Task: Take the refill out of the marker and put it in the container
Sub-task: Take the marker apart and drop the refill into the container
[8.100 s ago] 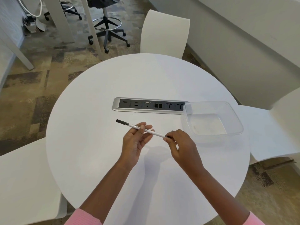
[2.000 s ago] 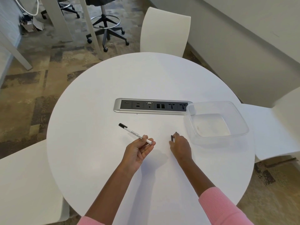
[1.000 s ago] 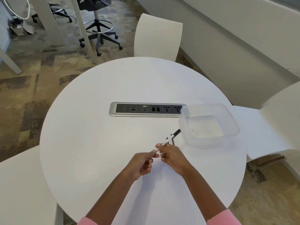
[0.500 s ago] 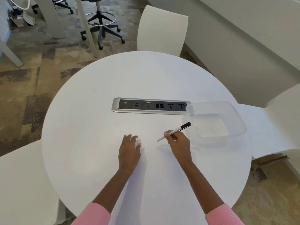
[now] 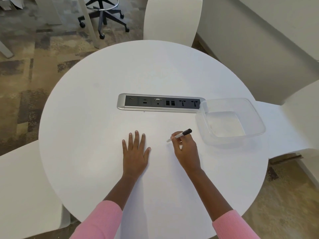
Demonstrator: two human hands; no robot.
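A thin white marker (image 5: pixel 179 135) with a black cap points up and to the right, its capped end toward the container. My right hand (image 5: pixel 185 149) pinches it around the middle, just above the round white table (image 5: pixel 103 83). The clear plastic container (image 5: pixel 255 116) sits on the table to the right of the marker, with nothing visible inside. My left hand (image 5: pixel 135 152) lies flat on the table with its fingers spread and nothing in it. I see no separate refill or end plug.
A silver and black socket strip (image 5: pixel 160 102) is set into the table behind my hands, its right end touching the container. White chairs stand at the far side (image 5: pixel 172 19), the right (image 5: pixel 293 114) and the near left (image 5: pixel 22 187).
My left hand let go of the marker and now rests flat on the table. My right hand took the marker over and keeps it near the container.
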